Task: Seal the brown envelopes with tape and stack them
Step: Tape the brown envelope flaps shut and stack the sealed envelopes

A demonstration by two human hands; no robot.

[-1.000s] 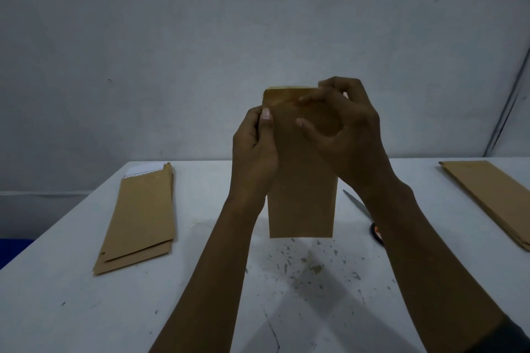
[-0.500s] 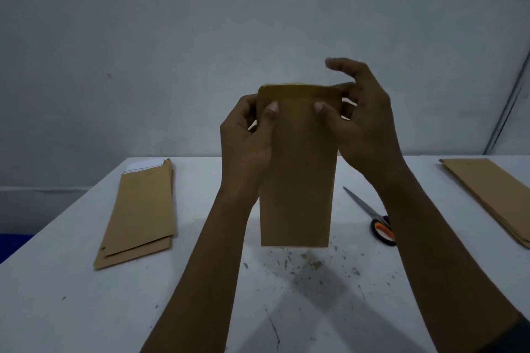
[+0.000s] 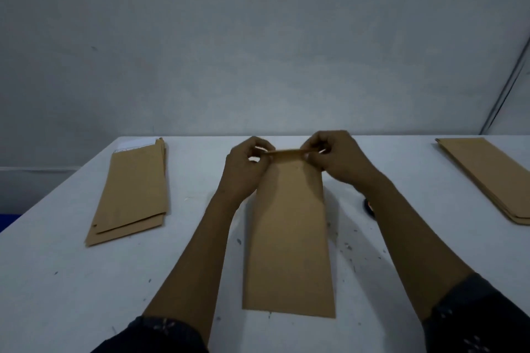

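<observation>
While the envelope [image 3: 288, 238] lay flat on the table [image 3: 57, 281], you pinched its far flap.
Left hand [image 3: 246, 169] and right hand [image 3: 338, 160] each gripped one corner.

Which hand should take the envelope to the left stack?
Left. The left hand pinches the envelope on the side nearer the left stack; the right hand would have to cross over.
</observation>
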